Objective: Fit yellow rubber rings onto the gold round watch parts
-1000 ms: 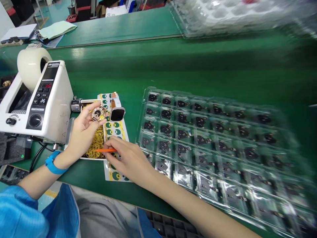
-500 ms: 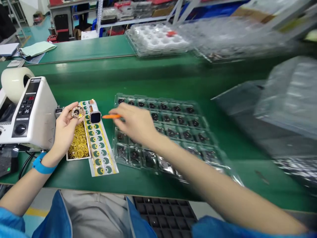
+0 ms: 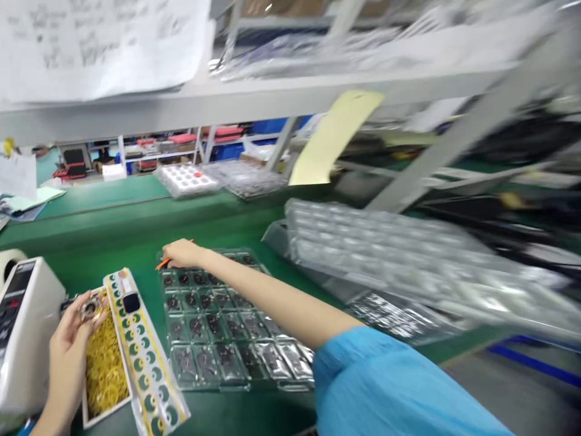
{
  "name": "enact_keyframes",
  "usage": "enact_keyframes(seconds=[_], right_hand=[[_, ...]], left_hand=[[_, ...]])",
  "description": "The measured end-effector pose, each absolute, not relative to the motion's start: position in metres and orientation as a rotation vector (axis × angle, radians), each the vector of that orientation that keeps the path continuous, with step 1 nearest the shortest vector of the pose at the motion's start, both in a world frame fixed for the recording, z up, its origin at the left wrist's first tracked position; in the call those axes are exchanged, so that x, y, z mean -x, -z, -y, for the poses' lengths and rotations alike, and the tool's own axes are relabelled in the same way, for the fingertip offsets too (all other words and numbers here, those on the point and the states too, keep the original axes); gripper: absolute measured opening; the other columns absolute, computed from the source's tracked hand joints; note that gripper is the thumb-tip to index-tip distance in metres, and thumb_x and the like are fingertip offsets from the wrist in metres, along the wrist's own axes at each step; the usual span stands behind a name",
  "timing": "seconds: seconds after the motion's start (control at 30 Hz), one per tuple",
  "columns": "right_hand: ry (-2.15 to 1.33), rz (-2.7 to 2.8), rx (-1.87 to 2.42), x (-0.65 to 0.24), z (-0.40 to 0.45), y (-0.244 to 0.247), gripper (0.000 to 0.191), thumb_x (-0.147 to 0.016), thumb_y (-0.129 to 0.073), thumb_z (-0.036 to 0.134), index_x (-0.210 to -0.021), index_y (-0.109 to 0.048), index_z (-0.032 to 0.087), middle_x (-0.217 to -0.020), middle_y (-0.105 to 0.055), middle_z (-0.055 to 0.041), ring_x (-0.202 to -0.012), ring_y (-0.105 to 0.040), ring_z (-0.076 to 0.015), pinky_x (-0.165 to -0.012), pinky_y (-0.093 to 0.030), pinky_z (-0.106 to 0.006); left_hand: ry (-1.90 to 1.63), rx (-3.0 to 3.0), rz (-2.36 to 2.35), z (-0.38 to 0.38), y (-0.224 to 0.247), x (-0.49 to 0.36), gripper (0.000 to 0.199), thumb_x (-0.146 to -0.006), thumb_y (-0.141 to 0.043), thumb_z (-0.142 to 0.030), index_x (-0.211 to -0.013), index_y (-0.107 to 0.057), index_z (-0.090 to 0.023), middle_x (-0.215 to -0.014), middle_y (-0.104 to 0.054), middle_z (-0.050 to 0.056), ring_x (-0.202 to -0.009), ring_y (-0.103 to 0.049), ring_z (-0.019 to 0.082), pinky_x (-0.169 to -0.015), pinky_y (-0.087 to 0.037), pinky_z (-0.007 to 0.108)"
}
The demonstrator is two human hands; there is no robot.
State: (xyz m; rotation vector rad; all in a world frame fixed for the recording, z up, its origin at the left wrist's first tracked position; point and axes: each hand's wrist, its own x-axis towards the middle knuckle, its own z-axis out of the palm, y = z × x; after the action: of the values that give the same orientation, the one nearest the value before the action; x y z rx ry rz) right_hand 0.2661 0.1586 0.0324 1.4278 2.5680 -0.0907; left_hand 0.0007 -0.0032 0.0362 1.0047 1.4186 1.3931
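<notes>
My left hand [image 3: 68,342] has its fingers closed round the edge of a round, metallic part [image 3: 92,307] with a dark centre. It is above a white box [image 3: 85,402] of yellow rings [image 3: 106,363]. My right hand [image 3: 182,253] grips a thin orange stick [image 3: 162,264], whose exact kind I cannot make out. That hand is over the far left corner of a clear compartment tray [image 3: 167,345]; whether it touches the tray is unclear. Small dark parts [image 3: 196,327] sit in the compartments. Between box and tray lies a sticker sheet [image 3: 157,357] with a small square-faced watch [image 3: 131,303] on it.
A white machine [image 3: 34,345] stands at the left. Stacked clear trays [image 3: 385,248], blurred, lie on the right. A grey shelf beam [image 3: 254,100] crosses above, with a yellow paper strip [image 3: 333,139] hanging down. White trays [image 3: 188,180] rest on the back ledge.
The view has tilted up, bringing the shelf in. My right hand has moved with the orange stick to the tray's far left corner. My left hand still holds the round part.
</notes>
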Motion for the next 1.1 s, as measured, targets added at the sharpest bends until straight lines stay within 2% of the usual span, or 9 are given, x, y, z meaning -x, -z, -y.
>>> enact_keyframes(seconds=[0.1, 0.23, 0.37, 0.47, 0.53, 0.57, 0.73, 0.87, 1.1], right_hand=[[0.149, -2.587, -1.448, -0.267, -0.163, -0.035, 0.027, -0.093, -0.059, 0.032, -0.115, -0.059, 0.016, -0.116, -0.060, -0.0080, -0.100, -0.061, -0.0211, -0.085, -0.053, -0.041], [0.229, -2.655, -1.567, -0.271, -0.160, -0.036, 0.027, -0.094, -0.059, 0.032, -0.115, -0.059, 0.015, -0.115, -0.060, -0.0080, -0.098, -0.061, -0.0206, -0.084, -0.054, -0.041], [0.279, -2.842, -1.805, -0.264, -0.141, -0.035, 0.025, -0.093, -0.059, 0.032, -0.111, -0.060, 0.015, -0.109, -0.062, -0.0066, -0.093, -0.062, -0.0188, -0.081, -0.054, -0.038], [0.349, -3.055, -2.060, -0.244, -0.110, -0.035, 0.019, -0.098, -0.048, 0.027, -0.102, -0.061, 0.013, -0.099, -0.061, -0.0058, -0.089, -0.060, -0.0175, -0.079, -0.051, -0.036], [0.499, -3.207, -2.143, -0.229, -0.083, -0.035, 0.034, -0.101, -0.029, 0.020, -0.094, -0.061, 0.012, -0.092, -0.059, -0.0072, -0.085, -0.058, -0.0166, -0.076, -0.049, -0.032], [0.610, -3.281, -2.131, -0.224, -0.070, -0.034, 0.036, -0.101, -0.029, 0.022, -0.089, -0.061, 0.013, -0.088, -0.058, -0.0062, -0.083, -0.057, -0.0166, -0.073, -0.048, -0.031], [1.278, -3.387, -1.902, -0.208, -0.025, -0.025, 0.031, -0.094, -0.043, 0.034, -0.071, -0.056, 0.018, -0.071, -0.051, -0.0014, -0.064, -0.050, -0.0153, -0.057, -0.041, -0.027], [1.797, -3.133, -1.878, -0.199, -0.014, -0.016, 0.032, -0.089, -0.049, 0.039, -0.064, -0.049, 0.020, -0.066, -0.047, 0.0001, -0.060, -0.046, -0.0150, -0.055, -0.040, -0.027], [1.989, -3.092, -1.894, -0.194, 0.004, -0.018, 0.027, -0.090, -0.056, 0.037, -0.069, -0.060, 0.020, -0.073, -0.057, -0.0039, -0.068, -0.054, -0.0172, -0.058, -0.045, -0.028]], left_hand=[[-1.409, -0.868, -1.328, -0.003, -0.033, 0.004, 0.050, -0.066, -0.076, -0.029, -0.114, -0.063, -0.028, -0.099, -0.072, -0.003, -0.100, -0.068, 0.022, -0.093, -0.054, 0.027], [-1.411, -0.764, -1.233, -0.013, -0.031, 0.003, 0.042, -0.064, -0.077, -0.023, -0.104, -0.067, -0.027, -0.104, -0.069, -0.006, -0.092, -0.070, 0.018, -0.103, -0.048, 0.031], [-1.424, -0.720, -1.236, -0.014, -0.034, -0.002, 0.037, -0.070, -0.072, -0.018, -0.105, -0.066, -0.026, -0.094, -0.070, -0.005, -0.094, -0.070, 0.017, -0.111, -0.039, 0.035], [-1.521, -0.705, -1.166, -0.008, -0.038, -0.004, 0.035, -0.070, -0.071, -0.018, -0.104, -0.065, -0.021, -0.086, -0.069, -0.003, -0.094, -0.070, 0.018, -0.112, -0.039, 0.037], [-1.548, -0.737, -1.135, -0.003, -0.040, -0.005, 0.037, -0.070, -0.071, -0.020, -0.107, -0.063, -0.018, -0.080, -0.068, -0.003, -0.095, -0.069, 0.019, -0.110, -0.042, 0.038], [-1.542, -0.759, -1.130, 0.000, -0.040, -0.006, 0.040, -0.070, -0.071, -0.022, -0.109, -0.062, -0.017, -0.078, -0.068, -0.002, -0.095, -0.069, 0.020, -0.108, -0.044, 0.038], [-1.373, -0.837, -1.077, 0.009, -0.044, -0.010, 0.051, -0.069, -0.072, -0.021, -0.117, -0.055, -0.018, -0.099, -0.072, 0.005, -0.098, -0.069, 0.024, -0.097, -0.052, 0.040], [-1.272, -0.851, -1.031, 0.013, -0.043, -0.011, 0.053, -0.071, -0.070, -0.020, -0.120, -0.051, -0.019, -0.097, -0.073, 0.007, -0.095, -0.070, 0.025, -0.093, -0.053, 0.040], [-1.105, -0.890, -0.871, 0.021, -0.031, -0.012, 0.036, -0.085, -0.060, -0.021, -0.121, -0.057, -0.024, -0.102, -0.070, 0.004, -0.100, -0.067, 0.022, -0.097, -0.053, 0.041]])
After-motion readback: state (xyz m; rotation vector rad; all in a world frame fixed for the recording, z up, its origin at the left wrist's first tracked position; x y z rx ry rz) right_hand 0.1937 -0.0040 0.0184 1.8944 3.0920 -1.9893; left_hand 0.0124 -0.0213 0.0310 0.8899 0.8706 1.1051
